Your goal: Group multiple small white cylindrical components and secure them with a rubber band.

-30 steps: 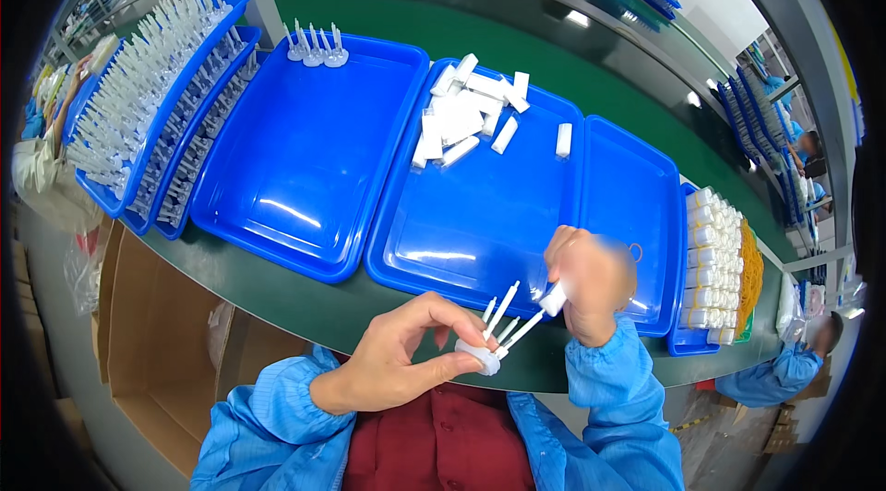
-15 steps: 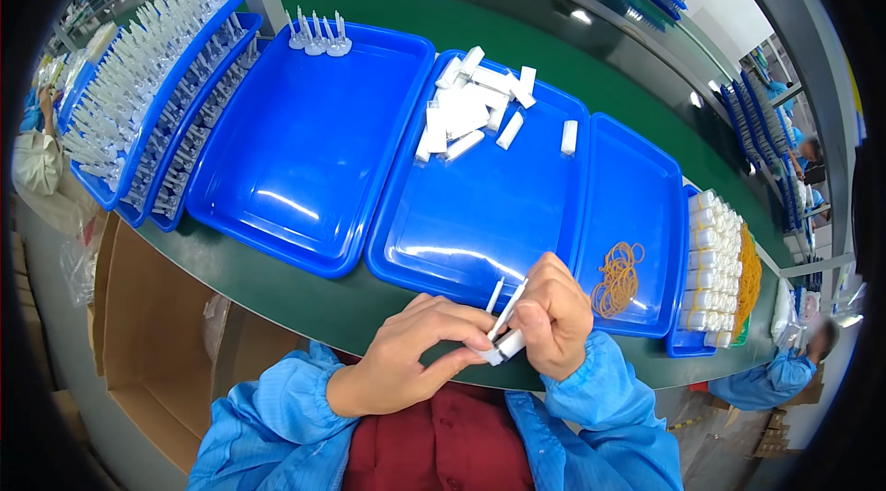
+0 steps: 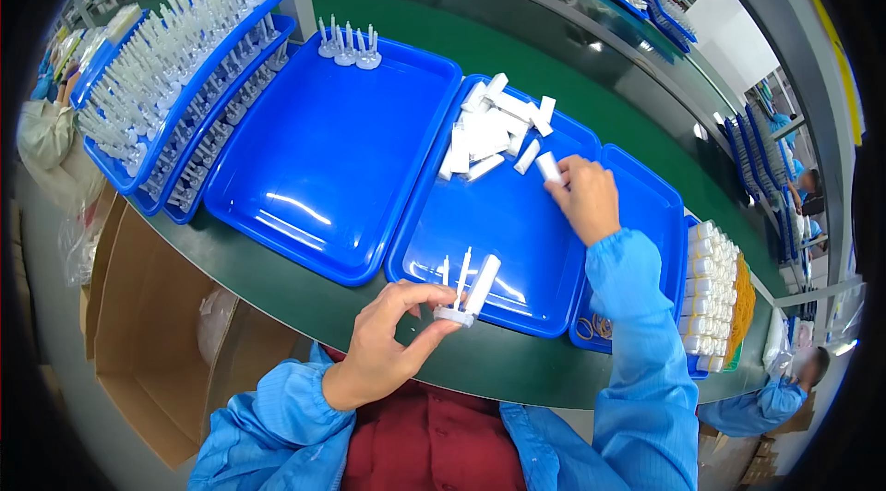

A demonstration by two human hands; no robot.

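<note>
My left hand pinches a small pale plastic base between thumb and fingers, above the front edge of the middle blue tray. Two thin white pins stand up from the base, and a white sleeve-like block stands upright at its right side. Over the right part of that tray, my right hand has its fingertips closed on a white block. A heap of similar white blocks lies to its left, at the tray's far end.
Left of the middle, a blue tray holds several pinned bases at its far edge. Stacked trays of pinned bases stand farther left. Rubber bands lie in the right tray, beside bundled white pieces. A cardboard box is below.
My right hand has left the pinned base, reaching forward to a white block in the middle tray. The base, held in my left hand, now shows upright with one block standing on it.
</note>
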